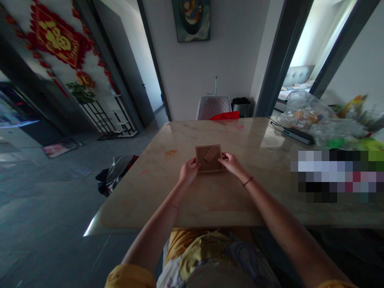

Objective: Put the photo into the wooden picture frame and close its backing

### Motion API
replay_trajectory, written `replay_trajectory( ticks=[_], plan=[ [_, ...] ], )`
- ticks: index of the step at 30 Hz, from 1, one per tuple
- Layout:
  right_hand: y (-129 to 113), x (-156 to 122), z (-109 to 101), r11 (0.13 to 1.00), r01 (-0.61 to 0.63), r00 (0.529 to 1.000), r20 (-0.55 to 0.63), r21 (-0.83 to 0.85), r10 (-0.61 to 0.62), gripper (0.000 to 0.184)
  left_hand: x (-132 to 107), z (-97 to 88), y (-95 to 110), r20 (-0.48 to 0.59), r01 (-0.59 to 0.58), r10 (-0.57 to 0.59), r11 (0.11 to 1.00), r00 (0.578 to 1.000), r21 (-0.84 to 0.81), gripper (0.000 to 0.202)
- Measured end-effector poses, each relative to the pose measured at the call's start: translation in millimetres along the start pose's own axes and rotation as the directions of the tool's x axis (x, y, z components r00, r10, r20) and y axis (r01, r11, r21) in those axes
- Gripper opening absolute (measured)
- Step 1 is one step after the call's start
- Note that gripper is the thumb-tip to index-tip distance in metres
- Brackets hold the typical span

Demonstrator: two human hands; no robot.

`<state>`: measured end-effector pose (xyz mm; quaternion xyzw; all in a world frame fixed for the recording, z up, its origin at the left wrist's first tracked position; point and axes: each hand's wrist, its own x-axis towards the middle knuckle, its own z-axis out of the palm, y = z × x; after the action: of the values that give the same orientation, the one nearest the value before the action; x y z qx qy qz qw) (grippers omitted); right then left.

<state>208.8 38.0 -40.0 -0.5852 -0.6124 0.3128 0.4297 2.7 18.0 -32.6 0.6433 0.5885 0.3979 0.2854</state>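
A small brown picture frame is held over the middle of the table, its back side towards me. A slanted stand flap lies across that backing. My left hand grips the frame's left edge, with the thumb on the back and the other fingers mostly hidden. On the opposite edge, my right hand pinches the frame between thumb and fingers. Whether the frame's lower edge touches the tabletop I cannot tell.
Clear plastic bags and a dark elongated object with a cord lie on the table's right side. A blurred patch covers things nearer me there. A quilted chair stands beyond the far edge. Dark bags sit left of the table.
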Motion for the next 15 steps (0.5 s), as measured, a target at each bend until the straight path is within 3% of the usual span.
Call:
replay_trajectory(
  ticks=[4,8,15],
  plan=[
    [4.8,0.9,-1.9,0.99,0.014,1.0,0.014,-0.14,-0.012,0.018,-2.0,-1.5,4.5,0.026,0.013,-0.016,0.992,1.0,0.123,0.029],
    [8.5,1.1,-2.2,0.965,0.02,0.998,0.055,-0.261,-0.006,0.037,-2.1,-0.7,6.4,0.047,-0.004,-0.005,0.983,0.999,0.182,0.027],
    [9.2,0.6,0.8,0.943,0.022,0.999,0.033,-0.332,-0.012,0.035,-3.2,1.2,8.7,0.052,-0.059,0.044,0.937,0.998,0.345,0.027]
  ],
)
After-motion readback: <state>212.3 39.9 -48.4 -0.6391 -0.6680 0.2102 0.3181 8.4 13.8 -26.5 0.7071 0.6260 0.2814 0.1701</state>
